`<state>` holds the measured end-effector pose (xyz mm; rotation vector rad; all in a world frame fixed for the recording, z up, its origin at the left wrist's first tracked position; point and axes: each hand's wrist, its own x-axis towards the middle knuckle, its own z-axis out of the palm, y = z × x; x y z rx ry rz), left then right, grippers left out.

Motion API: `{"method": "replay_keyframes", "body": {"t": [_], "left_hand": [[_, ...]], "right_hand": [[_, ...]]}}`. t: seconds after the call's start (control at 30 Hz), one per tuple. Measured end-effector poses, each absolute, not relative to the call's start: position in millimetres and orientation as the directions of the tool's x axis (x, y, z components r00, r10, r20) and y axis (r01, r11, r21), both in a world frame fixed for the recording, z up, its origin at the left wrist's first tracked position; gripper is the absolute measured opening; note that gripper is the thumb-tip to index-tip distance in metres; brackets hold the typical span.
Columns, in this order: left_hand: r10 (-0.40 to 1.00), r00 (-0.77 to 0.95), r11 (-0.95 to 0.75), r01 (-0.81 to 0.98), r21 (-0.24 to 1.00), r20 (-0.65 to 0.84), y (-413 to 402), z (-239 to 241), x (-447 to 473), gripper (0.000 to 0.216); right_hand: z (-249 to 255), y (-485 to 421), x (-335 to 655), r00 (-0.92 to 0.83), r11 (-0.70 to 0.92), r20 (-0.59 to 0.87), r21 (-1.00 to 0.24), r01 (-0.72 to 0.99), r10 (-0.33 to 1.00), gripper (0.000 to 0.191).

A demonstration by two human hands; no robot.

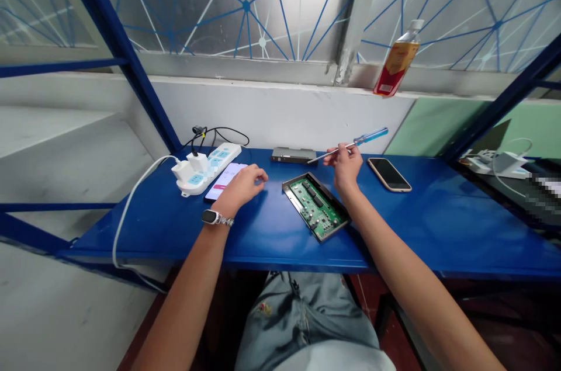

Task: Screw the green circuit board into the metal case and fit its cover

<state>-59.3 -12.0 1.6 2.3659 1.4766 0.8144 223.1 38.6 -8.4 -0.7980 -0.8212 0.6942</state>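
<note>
My right hand (346, 167) is closed round a screwdriver (370, 136) with a clear blue handle. Its metal shaft slants down to the left, with the tip just in front of a flat grey metal box (293, 155) at the back of the table. Below that hand lies an open metal tray-like casing holding a green circuit board (319, 205), set at an angle. My left hand (246, 185) hovers beside a lit phone (225, 180), partly covering it. Its fingers are loosely bent, a little apart, and nothing shows in them.
A white power strip (209, 169) with plugs and cables stands at the left of the blue table (272, 242). Another phone (389, 174) lies to the right. A drink bottle (398, 59) leans on the ledge. Chargers and cables (504, 163) sit at the far right.
</note>
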Motion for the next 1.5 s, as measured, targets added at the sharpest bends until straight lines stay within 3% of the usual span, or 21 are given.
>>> {"method": "replay_keyframes", "body": {"t": [0.3, 0.47, 0.83, 1.03, 1.23, 1.5], "left_hand": [[0.922, 0.223, -0.364, 0.776, 0.516, 0.316, -28.9, -9.3, -96.1, 0.023], [0.881, 0.205, -0.41, 0.78, 0.473, 0.426, -34.6, -13.2, -97.2, 0.02], [0.782, 0.341, -0.582, 0.698, 0.417, 0.521, -41.9, -9.6, -67.6, 0.022], [0.816, 0.454, -0.571, 0.728, 0.379, 0.357, -38.7, -1.2, -24.8, 0.032], [0.839, 0.537, -0.525, 0.759, 0.385, 0.087, 7.9, 8.2, 1.1, 0.031], [0.788, 0.562, -0.604, 0.63, 0.488, 0.25, 13.9, -13.0, 0.3, 0.031]], "right_hand": [[-7.9, 31.1, 217.4, 0.475, 0.506, 0.365, -0.837, -0.209, 0.8, 0.034], [-8.4, 31.0, 216.2, 0.462, 0.49, 0.353, -0.844, -0.219, 0.814, 0.033], [-5.6, 26.3, 214.1, 0.392, 0.496, 0.391, -0.841, -0.215, 0.833, 0.035], [7.4, 12.1, 211.5, 0.259, 0.541, 0.504, -0.836, -0.095, 0.824, 0.033], [11.9, 1.3, 208.0, 0.084, 0.542, 0.544, -0.839, 0.047, 0.835, 0.029], [15.1, 0.8, 204.9, -0.093, 0.614, 0.61, -0.757, 0.223, 0.787, 0.027]]}}
